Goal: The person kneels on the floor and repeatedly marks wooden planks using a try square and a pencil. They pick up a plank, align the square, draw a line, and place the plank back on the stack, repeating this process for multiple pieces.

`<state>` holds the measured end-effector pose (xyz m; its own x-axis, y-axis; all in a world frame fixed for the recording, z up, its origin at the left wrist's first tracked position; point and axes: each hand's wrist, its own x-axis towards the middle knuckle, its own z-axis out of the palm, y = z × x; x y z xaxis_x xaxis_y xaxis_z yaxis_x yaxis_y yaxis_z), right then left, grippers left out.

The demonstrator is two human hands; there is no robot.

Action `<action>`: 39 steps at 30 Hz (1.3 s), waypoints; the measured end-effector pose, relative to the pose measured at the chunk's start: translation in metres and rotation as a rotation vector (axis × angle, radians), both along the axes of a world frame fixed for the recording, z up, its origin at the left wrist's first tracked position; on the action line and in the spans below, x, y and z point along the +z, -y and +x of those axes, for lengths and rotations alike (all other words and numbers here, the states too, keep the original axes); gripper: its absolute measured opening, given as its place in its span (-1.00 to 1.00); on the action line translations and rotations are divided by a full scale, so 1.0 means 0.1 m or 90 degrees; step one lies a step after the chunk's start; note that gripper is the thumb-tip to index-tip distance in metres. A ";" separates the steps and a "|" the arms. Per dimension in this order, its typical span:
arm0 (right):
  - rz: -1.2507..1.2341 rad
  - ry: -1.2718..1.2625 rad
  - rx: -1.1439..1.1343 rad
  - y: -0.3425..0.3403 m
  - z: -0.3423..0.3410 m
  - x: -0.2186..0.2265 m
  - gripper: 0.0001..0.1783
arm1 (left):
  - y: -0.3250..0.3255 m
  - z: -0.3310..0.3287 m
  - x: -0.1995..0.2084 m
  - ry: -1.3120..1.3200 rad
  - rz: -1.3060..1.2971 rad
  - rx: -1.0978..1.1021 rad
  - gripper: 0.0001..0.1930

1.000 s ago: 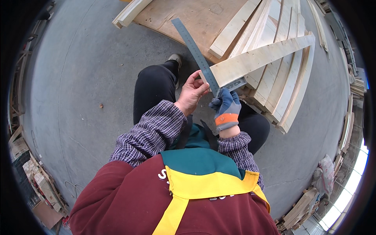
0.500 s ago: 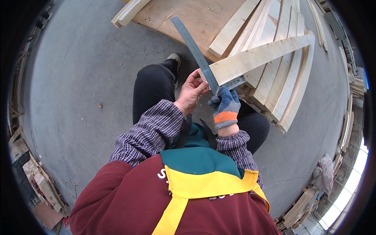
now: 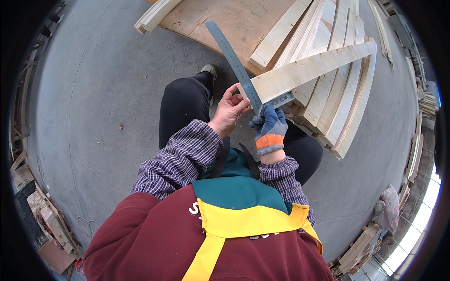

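Note:
A pale wooden board point(image 3: 309, 68) slants up and right from my hands, its far part lying over a stack of boards. Across its near end lies the long metal blade point(image 3: 232, 58) of a try square, jutting well past the board to the upper left. The square's thick grey stock point(image 3: 280, 99) rests along the board's lower edge. My bare left hand point(image 3: 229, 110) pinches the board's end just left of the blade, thumb on the near side. My right hand point(image 3: 269, 122), in a blue-grey glove with an orange cuff, is closed on the square near its corner; its fingertips are partly hidden.
Several boards point(image 3: 328, 100) are fanned out at the right, partly on a brown wooden panel point(image 3: 201, 23). Another timber point(image 3: 157, 14) lies at the panel's left edge. My knees point(image 3: 183, 103) flank my hands above the grey concrete floor point(image 3: 108, 93). Wood piles point(image 3: 51, 215) line the edges.

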<state>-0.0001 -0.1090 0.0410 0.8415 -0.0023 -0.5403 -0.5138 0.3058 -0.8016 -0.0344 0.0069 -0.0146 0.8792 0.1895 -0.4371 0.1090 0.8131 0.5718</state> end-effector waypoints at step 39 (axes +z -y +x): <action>-0.269 0.398 0.352 0.38 0.21 0.48 -0.78 | 0.07 0.10 0.27 -0.042 0.123 0.052 -0.43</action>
